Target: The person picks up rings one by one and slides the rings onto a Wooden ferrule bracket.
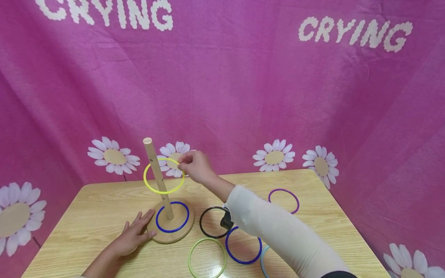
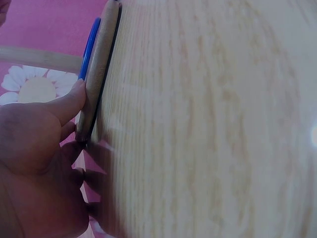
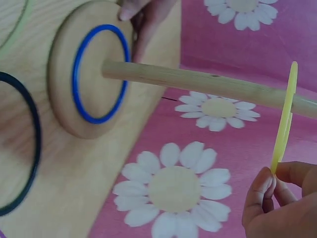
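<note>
A wooden post rises from a round wooden base. My right hand pinches the right edge of a yellow ring between thumb and fingers. The ring encircles the post partway up, well above the base, as the right wrist view also shows. Around the foot of the post, a blue ring lies flat on the base. My left hand is spread at the base's left edge, with its thumb on the base near the rim.
On the wooden table, right of the base, lie a black ring, a light green ring, another blue ring, a light blue ring partly under my right arm, and a purple ring. A pink curtain hangs behind.
</note>
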The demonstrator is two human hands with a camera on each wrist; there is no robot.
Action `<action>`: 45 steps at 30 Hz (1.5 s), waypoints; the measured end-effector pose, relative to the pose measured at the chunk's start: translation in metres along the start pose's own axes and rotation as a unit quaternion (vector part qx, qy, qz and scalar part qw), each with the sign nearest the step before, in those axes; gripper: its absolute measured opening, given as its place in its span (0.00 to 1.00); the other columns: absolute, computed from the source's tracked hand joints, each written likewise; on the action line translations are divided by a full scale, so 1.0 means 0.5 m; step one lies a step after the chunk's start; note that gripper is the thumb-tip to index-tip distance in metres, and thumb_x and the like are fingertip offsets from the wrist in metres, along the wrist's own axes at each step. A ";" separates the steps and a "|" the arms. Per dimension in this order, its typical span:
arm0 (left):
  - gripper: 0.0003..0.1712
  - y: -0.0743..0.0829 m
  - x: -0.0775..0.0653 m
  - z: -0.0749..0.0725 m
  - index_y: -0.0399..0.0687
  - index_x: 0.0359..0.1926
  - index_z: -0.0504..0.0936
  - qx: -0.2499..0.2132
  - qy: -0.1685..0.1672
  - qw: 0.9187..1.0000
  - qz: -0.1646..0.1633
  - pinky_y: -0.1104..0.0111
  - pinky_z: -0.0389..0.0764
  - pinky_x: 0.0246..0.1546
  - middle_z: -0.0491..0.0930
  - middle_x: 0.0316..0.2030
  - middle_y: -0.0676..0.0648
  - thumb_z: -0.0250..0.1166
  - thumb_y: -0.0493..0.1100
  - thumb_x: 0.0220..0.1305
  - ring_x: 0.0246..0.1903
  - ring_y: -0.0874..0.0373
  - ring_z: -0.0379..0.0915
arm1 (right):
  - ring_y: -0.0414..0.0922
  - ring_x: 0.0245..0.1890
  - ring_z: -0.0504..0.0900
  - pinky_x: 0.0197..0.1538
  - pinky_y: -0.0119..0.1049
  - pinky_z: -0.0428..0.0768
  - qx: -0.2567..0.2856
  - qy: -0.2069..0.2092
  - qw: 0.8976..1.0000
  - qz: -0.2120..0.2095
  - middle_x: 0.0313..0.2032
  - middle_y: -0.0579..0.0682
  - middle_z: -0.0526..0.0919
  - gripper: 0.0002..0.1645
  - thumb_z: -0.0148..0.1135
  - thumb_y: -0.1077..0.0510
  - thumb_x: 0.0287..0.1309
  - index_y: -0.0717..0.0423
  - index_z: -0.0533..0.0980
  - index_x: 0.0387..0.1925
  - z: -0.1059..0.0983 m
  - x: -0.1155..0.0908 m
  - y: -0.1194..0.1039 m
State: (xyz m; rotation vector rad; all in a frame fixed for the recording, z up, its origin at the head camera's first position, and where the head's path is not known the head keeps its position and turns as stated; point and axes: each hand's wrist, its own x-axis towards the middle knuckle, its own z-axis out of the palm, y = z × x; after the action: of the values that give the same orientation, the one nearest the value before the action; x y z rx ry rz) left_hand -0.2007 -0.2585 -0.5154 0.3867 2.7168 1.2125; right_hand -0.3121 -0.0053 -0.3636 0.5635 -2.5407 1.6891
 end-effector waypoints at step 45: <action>0.45 -0.007 0.002 0.001 0.34 0.78 0.58 0.011 0.005 1.000 0.008 0.22 0.24 0.63 0.52 0.77 0.28 0.67 0.49 0.70 0.76 0.21 0.30 | 0.35 0.16 0.78 0.23 0.25 0.79 -0.053 -0.012 0.989 0.137 0.21 0.45 0.83 0.04 0.74 0.70 0.52 0.60 0.86 0.28 0.115 -0.090 0.226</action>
State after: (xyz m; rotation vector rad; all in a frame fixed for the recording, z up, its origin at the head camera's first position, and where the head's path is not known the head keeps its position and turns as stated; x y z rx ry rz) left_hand -0.2021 -0.2601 -0.5186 0.4065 2.7435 1.1934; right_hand -0.2966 -0.0060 -0.4972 0.2391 -2.8139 1.6128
